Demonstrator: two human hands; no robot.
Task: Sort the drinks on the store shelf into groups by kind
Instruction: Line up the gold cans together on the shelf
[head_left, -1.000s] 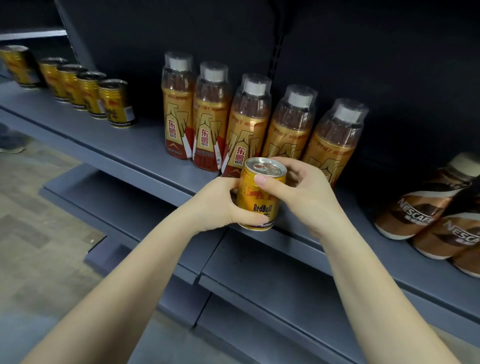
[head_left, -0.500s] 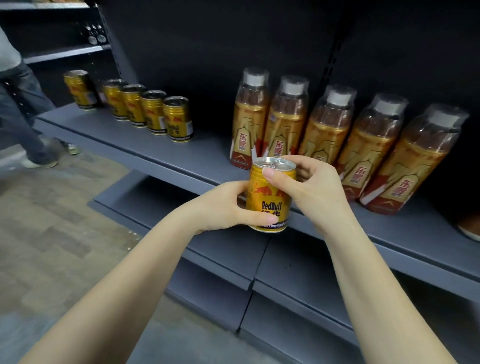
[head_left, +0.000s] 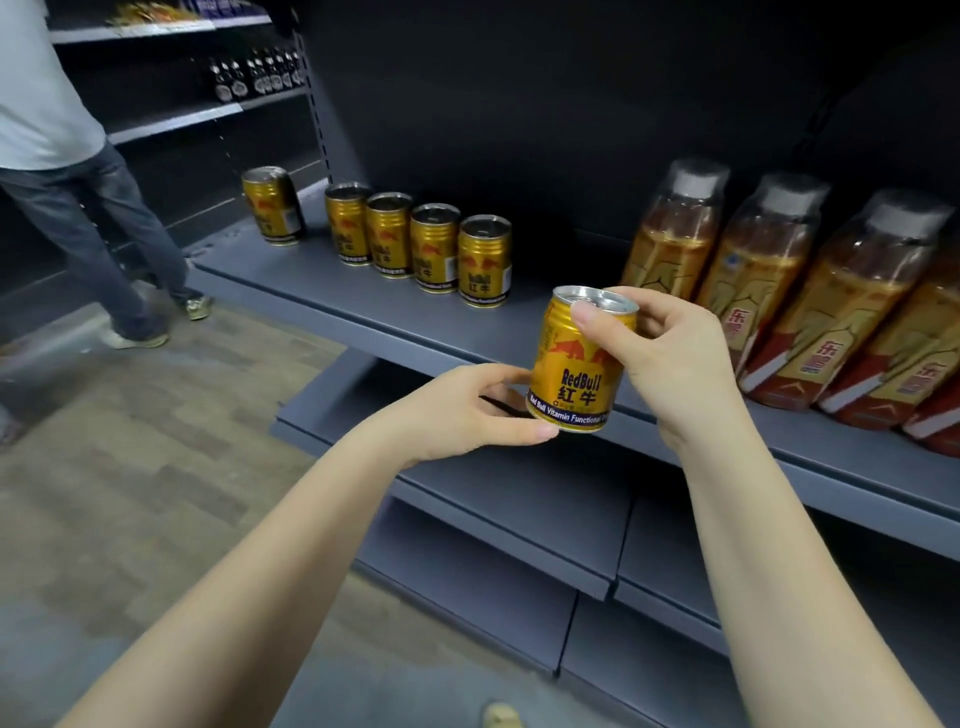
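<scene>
A gold Red Bull can (head_left: 576, 364) hangs upright in front of the grey shelf (head_left: 363, 291), held by both hands. My left hand (head_left: 467, 410) grips its base from the left, thumb under the rim. My right hand (head_left: 670, 358) grips its top from the right, thumb across the lid edge. On the shelf behind stands a row of several matching gold cans (head_left: 415, 244), with one more can (head_left: 272, 205) apart at the far left. To the right stand several amber bottles (head_left: 769, 280) with white caps and red-gold labels.
A person in a white shirt and jeans (head_left: 78, 208) stands at the left by another shelf unit holding dark bottles (head_left: 254, 73). Lower grey shelves (head_left: 493, 519) jut out beneath my arms. Wood-pattern floor (head_left: 156, 441) lies to the left.
The view has swung left: the can row and a standing person came into sight, the brown Nescafe bottles dropped out at right. Both hands carried the can leftward along the shelf.
</scene>
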